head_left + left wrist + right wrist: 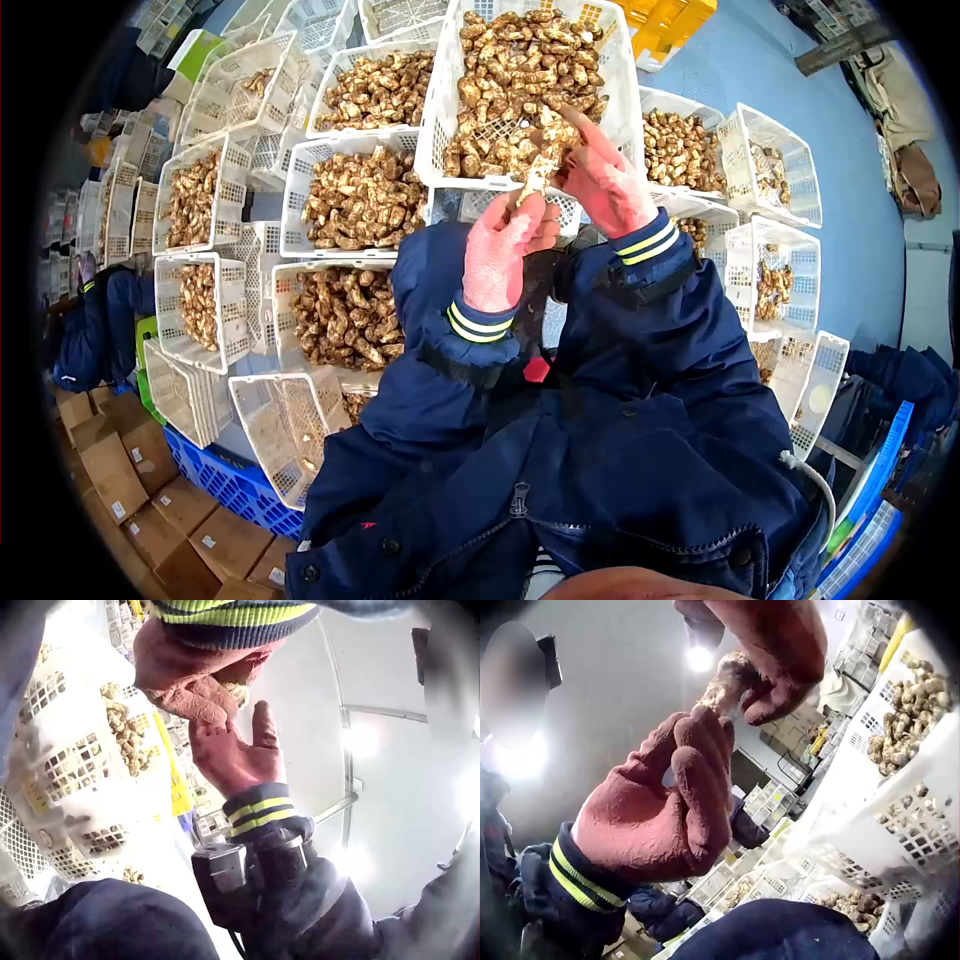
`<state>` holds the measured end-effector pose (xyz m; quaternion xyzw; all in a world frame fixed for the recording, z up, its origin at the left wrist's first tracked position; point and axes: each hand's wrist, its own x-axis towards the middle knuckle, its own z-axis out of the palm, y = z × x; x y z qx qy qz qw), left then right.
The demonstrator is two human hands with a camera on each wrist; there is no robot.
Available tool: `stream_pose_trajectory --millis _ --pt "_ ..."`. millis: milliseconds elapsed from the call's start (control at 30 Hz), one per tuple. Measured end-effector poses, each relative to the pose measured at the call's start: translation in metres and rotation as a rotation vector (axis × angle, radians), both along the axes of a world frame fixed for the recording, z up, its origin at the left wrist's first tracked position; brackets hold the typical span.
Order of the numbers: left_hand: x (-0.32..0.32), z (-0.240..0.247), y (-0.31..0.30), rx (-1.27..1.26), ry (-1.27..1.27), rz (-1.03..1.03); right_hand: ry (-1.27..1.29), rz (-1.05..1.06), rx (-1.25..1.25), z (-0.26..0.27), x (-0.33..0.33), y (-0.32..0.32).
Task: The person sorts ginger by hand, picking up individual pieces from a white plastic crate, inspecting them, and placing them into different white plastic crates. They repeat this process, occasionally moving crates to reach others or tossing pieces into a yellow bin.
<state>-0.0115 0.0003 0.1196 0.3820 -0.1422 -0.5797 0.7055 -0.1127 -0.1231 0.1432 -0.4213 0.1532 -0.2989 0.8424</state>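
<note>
Observing remotely, I record a produce-sorting workroom: white perforated crates (622,100) of brown mushrooms (358,200) across the upper middle, cardboard boxes (112,478) lower left, another person (85,340) far left.

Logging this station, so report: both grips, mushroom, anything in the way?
Left grip pinching mushroom by its lower end. Right grip at its upper end. Crate beyond; nothing seen in the way.

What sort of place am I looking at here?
Probably a produce sorting or packing room. Many white plastic crates stand around, several holding knobbly, mushroom-like produce, and brown cardboard boxes sit at the lower left of the head view.
</note>
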Motion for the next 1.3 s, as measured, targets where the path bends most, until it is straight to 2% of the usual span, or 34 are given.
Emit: stream_pose_trajectory --millis 100,167,300,367,433,500,567,633,667,700,733,767,833,867,933,1033,1067,1167,1200,1300 --pt "0.000 0.002 0.001 -0.018 -0.028 -0.002 -0.034 0.041 0.029 -0.015 -0.005 -0.012" --pt "-0.002 0.002 0.002 -0.038 -0.055 0.003 -0.151 0.106 -0.020 -0.014 -0.004 -0.011" --pt "-0.001 -0.005 0.002 -0.059 -0.067 0.003 -0.046 0.050 0.041 -0.009 -0.002 -0.006" --pt "-0.002 0.005 0.002 -0.041 -0.066 0.003 -0.096 0.062 0.023 -0.034 -0.003 -0.017" --pt "-0.003 0.008 -0.001 0.053 -0.060 0.004 -0.113 0.070 0.105 -0.033 0.001 -0.017" --pt "-0.001 0.003 -0.002 0.172 -0.058 -0.057 -0.100 0.042 0.061 -0.024 0.003 -0.008" --pt "-0.001 0.002 -0.002 0.180 -0.045 -0.064 0.023 -0.062 0.140 -0.012 0.006 0.000" --pt "0.002 0.004 -0.002 0.123 0.087 -0.146 -0.029 -0.060 0.133 0.001 0.004 0.009" --pt "0.003 0.002 -0.002 0.061 0.195 -0.178 -0.057 0.075 0.047 0.007 0.001 0.012" --pt "0.004 -0.001 -0.001 0.060 0.194 -0.180 -0.085 0.209 -0.041 0.009 0.000 0.013" --pt "0.003 -0.003 0.000 0.016 0.249 -0.165 -0.237 0.218 0.063 -0.001 0.005 0.017" --pt "0.003 -0.004 0.001 -0.029 0.304 -0.151 -0.137 0.132 0.115 -0.002 0.003 0.023" --pt "0.000 -0.001 0.001 -0.027 0.285 -0.151 -0.146 0.162 0.266 -0.011 -0.001 0.022" --pt "0.000 -0.002 0.001 0.010 0.297 -0.196 -0.148 0.160 0.265 -0.014 -0.003 0.020" --pt "0.001 -0.005 0.001 0.035 0.334 -0.256 0.167 0.156 0.176 -0.004 -0.001 0.019" --pt "0.000 -0.006 0.002 -0.013 0.383 -0.274 0.156 0.167 0.253 0.005 -0.002 0.023" --pt "-0.001 -0.006 0.002 -0.012 0.384 -0.274 0.146 0.043 0.231 0.007 0.001 0.024" --pt "-0.002 -0.007 0.001 -0.025 0.345 -0.278 0.155 -0.052 0.144 0.001 0.004 0.021" --pt "-0.002 -0.008 0.001 -0.027 0.380 -0.278 0.101 0.053 0.149 0.009 0.004 0.018" --pt "0.000 -0.008 0.001 -0.005 0.470 -0.296 0.088 0.061 0.128 0.010 0.003 0.019"
